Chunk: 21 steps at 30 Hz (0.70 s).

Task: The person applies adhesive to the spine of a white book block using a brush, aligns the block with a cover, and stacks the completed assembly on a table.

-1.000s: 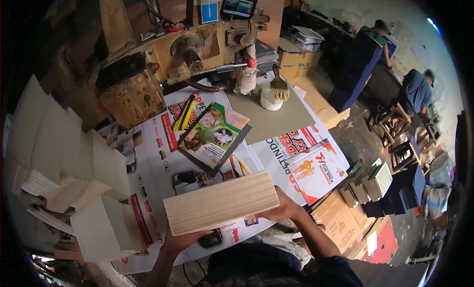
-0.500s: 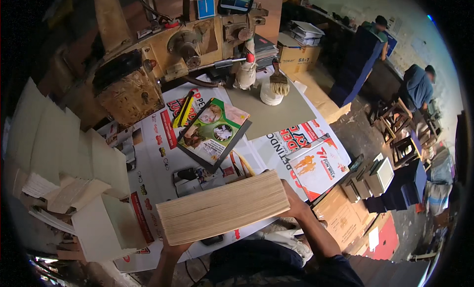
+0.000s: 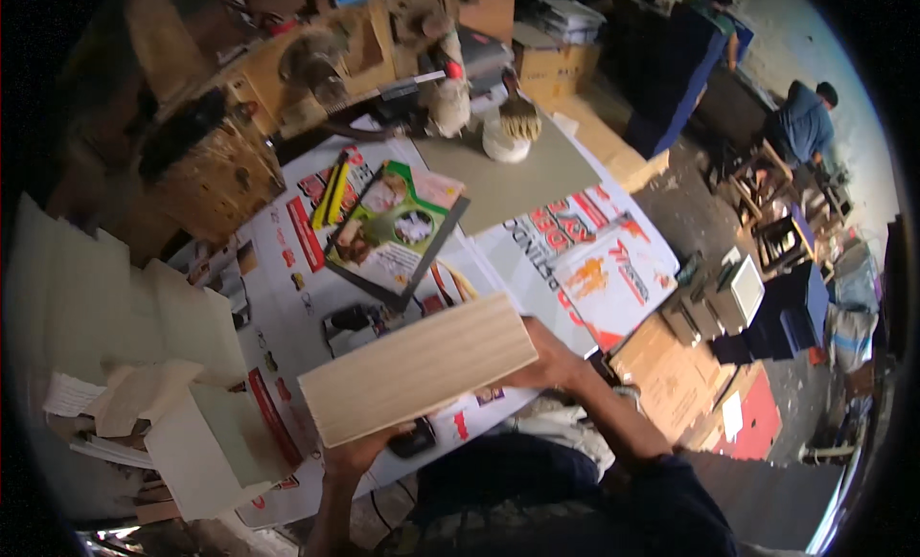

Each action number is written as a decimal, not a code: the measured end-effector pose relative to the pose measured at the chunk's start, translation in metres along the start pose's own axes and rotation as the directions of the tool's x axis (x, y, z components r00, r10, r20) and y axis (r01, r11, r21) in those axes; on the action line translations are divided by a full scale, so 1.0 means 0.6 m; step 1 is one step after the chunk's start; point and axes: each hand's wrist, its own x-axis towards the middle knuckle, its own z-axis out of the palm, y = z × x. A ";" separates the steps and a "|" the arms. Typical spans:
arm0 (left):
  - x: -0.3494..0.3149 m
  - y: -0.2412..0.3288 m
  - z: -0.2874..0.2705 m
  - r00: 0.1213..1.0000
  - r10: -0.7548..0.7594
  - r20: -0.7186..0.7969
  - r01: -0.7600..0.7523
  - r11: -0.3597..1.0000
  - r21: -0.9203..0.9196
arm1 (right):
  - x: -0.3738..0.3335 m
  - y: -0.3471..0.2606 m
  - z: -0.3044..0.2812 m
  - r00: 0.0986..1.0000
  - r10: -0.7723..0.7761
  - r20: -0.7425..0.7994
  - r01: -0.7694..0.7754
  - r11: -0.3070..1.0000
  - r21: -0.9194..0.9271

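Note:
A thick block of paper sheets [image 3: 419, 368] is held over the near part of the table, its layered edge facing up. My left hand [image 3: 356, 452] grips its lower left end from below, with most of the fingers hidden by the block. At the other end my right hand [image 3: 546, 356] is closed round the right side; its fingertips are hidden too. Beyond the block lies a green picture booklet [image 3: 398, 227] on a dark board. A yellow and black cutter knife [image 3: 332, 190] rests beside that booklet.
Tall paper stacks [image 3: 182, 313] crowd the left side. A brush [image 3: 520, 116] sits on a white pot [image 3: 505, 143] at the back. Worn machinery [image 3: 216, 164] stands behind the table. Boxes [image 3: 671, 375] lie to the right; two people work at far right.
The block has moved up a little in the picture and its right end is tilted higher, both hands still on it. The whole view has shifted and is slightly blurred.

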 end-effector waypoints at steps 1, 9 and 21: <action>-0.005 0.004 0.000 0.992 -0.075 0.100 0.071 0.997 0.038 | -0.005 -0.005 0.001 0.999 0.047 0.004 -0.048 0.999 0.025; -0.035 -0.064 0.038 0.981 -0.191 -0.018 0.181 0.950 -0.254 | 0.000 -0.022 0.005 0.983 0.181 0.004 -0.181 0.978 0.104; -0.038 -0.006 0.009 0.985 -0.134 -0.104 0.109 0.970 -0.218 | 0.003 -0.059 -0.011 0.980 0.166 -0.106 -0.153 0.981 0.121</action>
